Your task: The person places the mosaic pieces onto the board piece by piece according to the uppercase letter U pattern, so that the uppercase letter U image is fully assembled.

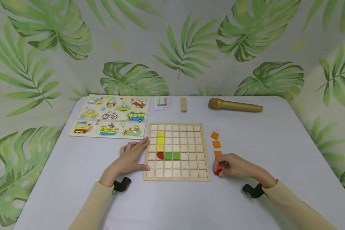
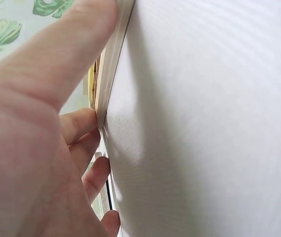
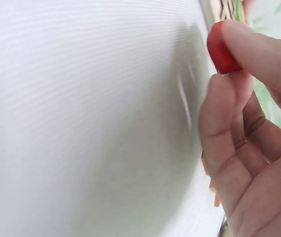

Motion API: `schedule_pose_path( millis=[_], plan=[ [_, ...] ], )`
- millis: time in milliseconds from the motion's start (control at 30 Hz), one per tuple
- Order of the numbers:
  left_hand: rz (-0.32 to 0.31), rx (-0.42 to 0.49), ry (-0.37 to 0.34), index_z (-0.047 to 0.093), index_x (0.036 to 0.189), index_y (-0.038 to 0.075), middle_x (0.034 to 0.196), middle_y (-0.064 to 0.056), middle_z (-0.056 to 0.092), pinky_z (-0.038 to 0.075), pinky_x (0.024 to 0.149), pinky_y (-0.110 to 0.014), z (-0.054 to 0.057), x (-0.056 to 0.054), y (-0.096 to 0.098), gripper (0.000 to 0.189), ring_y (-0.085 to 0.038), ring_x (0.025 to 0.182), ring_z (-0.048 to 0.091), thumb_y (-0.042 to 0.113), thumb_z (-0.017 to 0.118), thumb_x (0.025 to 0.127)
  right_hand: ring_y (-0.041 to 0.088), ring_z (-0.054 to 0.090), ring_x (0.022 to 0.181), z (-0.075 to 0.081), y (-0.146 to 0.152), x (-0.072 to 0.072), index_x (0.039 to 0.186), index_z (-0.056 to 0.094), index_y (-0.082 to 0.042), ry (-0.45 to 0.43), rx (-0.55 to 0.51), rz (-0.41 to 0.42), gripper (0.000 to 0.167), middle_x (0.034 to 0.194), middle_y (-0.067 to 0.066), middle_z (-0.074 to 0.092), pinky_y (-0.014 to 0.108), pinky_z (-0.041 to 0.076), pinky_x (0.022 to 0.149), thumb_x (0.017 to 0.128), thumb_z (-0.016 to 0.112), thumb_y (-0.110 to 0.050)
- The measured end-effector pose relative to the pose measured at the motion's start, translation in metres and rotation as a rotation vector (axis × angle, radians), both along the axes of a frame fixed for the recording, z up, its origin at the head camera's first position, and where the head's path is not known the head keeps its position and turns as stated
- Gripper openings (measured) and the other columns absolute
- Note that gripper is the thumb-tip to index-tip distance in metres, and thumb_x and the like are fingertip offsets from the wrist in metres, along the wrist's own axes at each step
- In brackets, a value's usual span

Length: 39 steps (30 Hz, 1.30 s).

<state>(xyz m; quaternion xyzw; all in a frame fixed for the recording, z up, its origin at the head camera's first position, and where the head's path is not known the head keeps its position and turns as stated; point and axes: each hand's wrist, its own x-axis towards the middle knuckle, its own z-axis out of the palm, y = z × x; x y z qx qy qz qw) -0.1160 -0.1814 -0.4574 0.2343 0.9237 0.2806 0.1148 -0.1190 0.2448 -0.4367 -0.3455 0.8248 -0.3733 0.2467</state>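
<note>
A wooden grid board (image 1: 176, 164) lies in the middle of the table. Down one column run yellow square tiles (image 1: 160, 140), with a red quarter-round tile (image 1: 160, 156) below them and two green tiles (image 1: 172, 156) to its right. My left hand (image 1: 129, 159) touches the board's left edge, thumb and fingers spread along it. Off the board's lower right side, my right hand (image 1: 237, 165) pinches a red tile (image 3: 221, 48) between thumb and finger; its full shape is partly covered. Just beyond that hand, three orange tiles (image 1: 216, 144) lie in a column.
A peg puzzle board (image 1: 92, 135) with vehicle pictures lies at the back left. Along the back are a small pattern card (image 1: 163, 103) showing a coloured grid, a wooden block (image 1: 183, 105) and a gold microphone (image 1: 235, 105). A leaf-print cloth hangs behind the table.
</note>
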Motion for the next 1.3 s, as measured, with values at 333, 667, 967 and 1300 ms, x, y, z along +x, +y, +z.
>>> schedule_pose_path(
  millis=[333, 667, 967, 1300],
  plan=[
    [0.003, -0.005, -0.003, 0.024, 0.152, 0.007, 0.159, -0.005, 0.012, 0.012, 0.095, -0.053, 0.001, 0.001, 0.001, 0.103, -0.036, 0.131, 0.02, 0.045, 0.078, 0.073, 0.016, 0.052, 0.061, 0.005, -0.021, -0.013, 0.091, 0.063, -0.011, -0.087, -0.059, -0.08, 0.01, 0.072, -0.002, 0.056, 0.027, 0.046, 0.059, 0.086, 0.069, -0.004],
    [0.001, -0.008, 0.002, 0.024, 0.152, 0.007, 0.159, -0.004, 0.012, 0.012, 0.094, -0.053, 0.0, 0.0, 0.0, 0.103, -0.036, 0.131, 0.02, 0.045, 0.079, 0.073, 0.017, 0.051, 0.065, 0.004, -0.054, -0.03, 0.096, 0.063, -0.006, -0.097, -0.119, -0.134, 0.013, 0.078, 0.004, 0.056, 0.025, 0.044, 0.058, 0.086, 0.071, -0.007],
    [0.002, -0.008, 0.002, 0.024, 0.152, 0.007, 0.159, -0.004, 0.012, 0.012, 0.094, -0.053, 0.0, 0.0, 0.0, 0.103, -0.036, 0.131, 0.02, 0.045, 0.079, 0.073, 0.017, 0.053, 0.076, 0.003, -0.084, -0.043, 0.093, 0.064, -0.007, -0.019, -0.128, -0.088, 0.01, 0.084, 0.001, 0.059, 0.028, 0.044, 0.07, 0.086, 0.07, -0.003],
    [-0.003, -0.005, 0.001, 0.023, 0.152, 0.007, 0.16, -0.005, 0.011, 0.012, 0.094, -0.052, 0.0, 0.0, 0.0, 0.103, -0.035, 0.131, 0.019, 0.045, 0.078, 0.074, 0.014, 0.055, 0.077, -0.004, -0.104, -0.05, 0.092, 0.068, -0.009, 0.023, -0.08, -0.054, 0.012, 0.081, -0.004, 0.061, 0.027, 0.047, 0.07, 0.086, 0.067, 0.001]
  ],
)
